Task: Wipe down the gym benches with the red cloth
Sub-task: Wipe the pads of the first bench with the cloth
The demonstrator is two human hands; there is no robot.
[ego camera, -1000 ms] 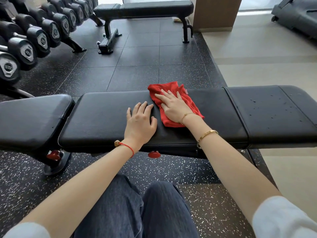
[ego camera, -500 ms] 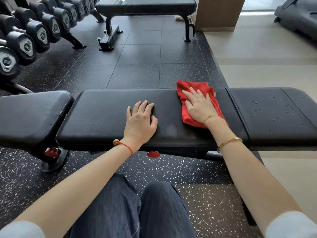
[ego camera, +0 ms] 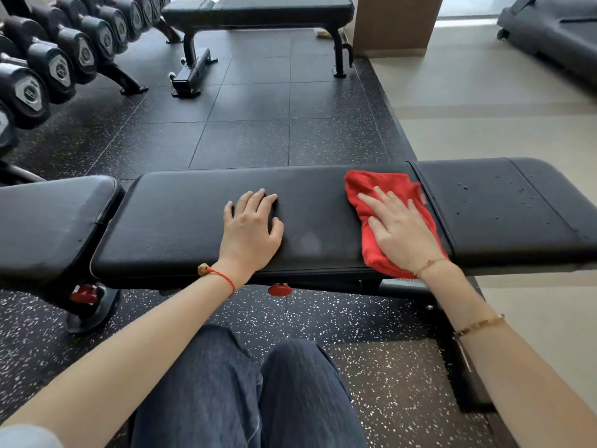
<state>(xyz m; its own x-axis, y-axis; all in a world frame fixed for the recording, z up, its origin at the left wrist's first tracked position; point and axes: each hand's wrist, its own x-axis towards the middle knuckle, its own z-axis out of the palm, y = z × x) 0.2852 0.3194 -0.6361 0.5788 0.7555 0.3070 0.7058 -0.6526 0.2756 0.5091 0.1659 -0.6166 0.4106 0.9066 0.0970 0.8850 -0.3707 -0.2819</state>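
A black padded gym bench (ego camera: 181,221) runs across the view in front of me. The red cloth (ego camera: 368,185) lies crumpled at the right end of its long middle pad, by the seam to the right pad. My right hand (ego camera: 400,231) presses flat on the cloth with straight fingers. My left hand (ego camera: 250,227) rests flat on the middle of the same pad, fingers spread. The right pad (ego camera: 504,202) carries small water droplets. A second bench (ego camera: 258,11) stands at the back.
A rack of black dumbbells (ego camera: 48,66) lines the left side. A wooden pillar (ego camera: 394,24) stands at the back right, and a dark machine (ego camera: 555,30) sits at the far right. My knees (ego camera: 245,389) are below the bench on the speckled rubber floor.
My right hand has slid the red cloth to the right along the middle pad, from its centre to its right end. My left hand has stayed in place.
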